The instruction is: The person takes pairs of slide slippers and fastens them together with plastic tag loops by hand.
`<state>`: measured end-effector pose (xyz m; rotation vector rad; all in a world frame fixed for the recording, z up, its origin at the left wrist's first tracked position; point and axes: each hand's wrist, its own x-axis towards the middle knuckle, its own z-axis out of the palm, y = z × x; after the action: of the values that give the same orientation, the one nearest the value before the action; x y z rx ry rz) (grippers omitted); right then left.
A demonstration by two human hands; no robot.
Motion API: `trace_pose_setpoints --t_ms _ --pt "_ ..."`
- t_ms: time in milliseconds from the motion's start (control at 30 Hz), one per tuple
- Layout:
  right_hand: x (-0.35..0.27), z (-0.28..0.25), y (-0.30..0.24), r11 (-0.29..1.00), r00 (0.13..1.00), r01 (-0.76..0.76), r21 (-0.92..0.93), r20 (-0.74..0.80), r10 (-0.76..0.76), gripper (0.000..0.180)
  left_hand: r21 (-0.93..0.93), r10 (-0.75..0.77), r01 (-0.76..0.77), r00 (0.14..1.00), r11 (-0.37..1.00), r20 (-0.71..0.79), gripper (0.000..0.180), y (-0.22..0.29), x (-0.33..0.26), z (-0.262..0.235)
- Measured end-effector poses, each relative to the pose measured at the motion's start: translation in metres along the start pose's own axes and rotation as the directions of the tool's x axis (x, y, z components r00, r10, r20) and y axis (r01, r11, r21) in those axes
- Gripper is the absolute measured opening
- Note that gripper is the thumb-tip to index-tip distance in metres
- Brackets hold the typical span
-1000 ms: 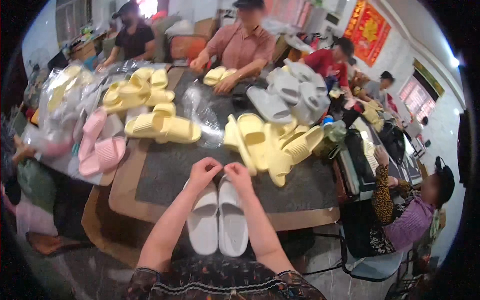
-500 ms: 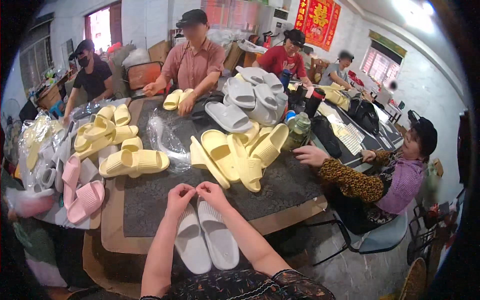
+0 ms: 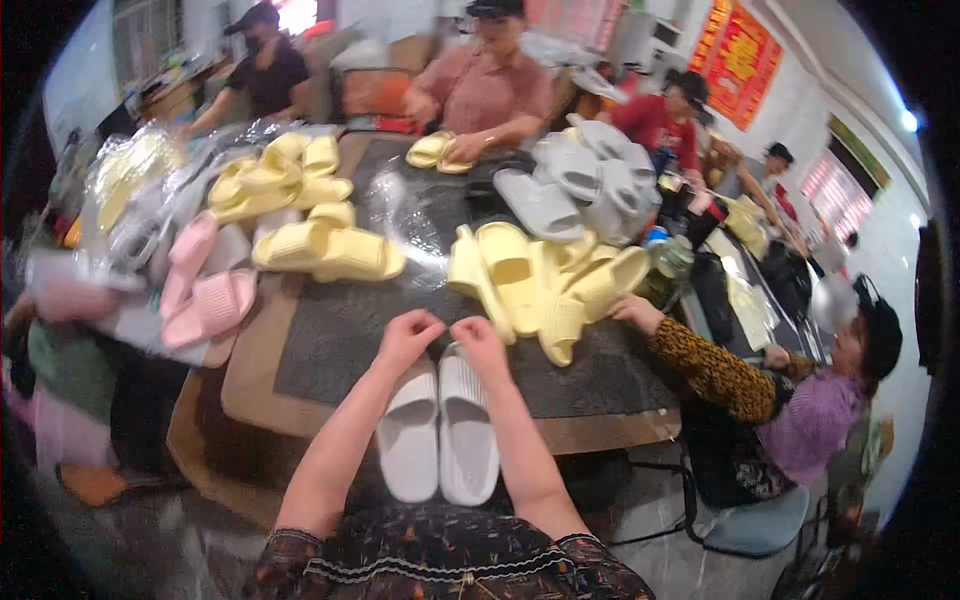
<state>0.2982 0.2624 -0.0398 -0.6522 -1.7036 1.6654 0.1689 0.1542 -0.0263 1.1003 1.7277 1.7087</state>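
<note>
Keeping the grey slippers (image 3: 469, 455) side by side at the table's (image 3: 600, 434) near edge should steady fingertip work; over their far ends, left hand (image 3: 406, 342) and right hand (image 3: 480, 348) are pinched, whether on anything I cannot tell. Yellow slippers (image 3: 513, 285) lie beyond.

light: moderate indoor | sources: blown-out opening (image 3: 297, 14) beyond table (image 3: 620, 432), lamp (image 3: 909, 121) high right of table | glare: plastic (image 3: 400, 212) on table | shadow: under table | blur: people (image 3: 490, 85) behind table smeared | lens: bent edges, black corners
</note>
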Motion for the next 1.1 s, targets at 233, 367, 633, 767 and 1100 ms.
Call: trace_pose_setpoints --t_ms 233,367,633,767,1100 --pt "-0.025 0.008 -0.058 0.945 0.966 0.218 -0.243 -0.084 -0.245 0.014 -0.067 -0.020 0.007 0.983 0.998 -0.184 0.010 -0.001 0.001 -0.010" --pt "-0.068 -0.003 -0.086 0.927 0.965 0.249 -0.282 -0.010 -0.262 0.015 -0.119 -0.045 0.017 0.971 0.993 -0.233 0.016 -0.009 0.004 -0.008" --pt "-0.163 -0.029 -0.103 0.587 0.887 0.202 -0.784 0.401 0.230 0.051 0.380 0.329 -0.145 0.812 0.914 -0.482 0.055 0.031 0.039 -0.036" --pt "-0.164 -0.011 -0.088 0.532 0.959 0.157 -0.832 0.257 0.119 0.064 0.607 0.362 0.033 0.776 0.794 -0.516 0.077 0.011 0.078 -0.083" --pt "-0.148 0.009 -0.056 0.454 0.994 0.103 -0.885 0.105 -0.020 0.048 0.344 0.070 0.096 0.896 0.934 -0.439 0.046 -0.004 0.078 -0.119"
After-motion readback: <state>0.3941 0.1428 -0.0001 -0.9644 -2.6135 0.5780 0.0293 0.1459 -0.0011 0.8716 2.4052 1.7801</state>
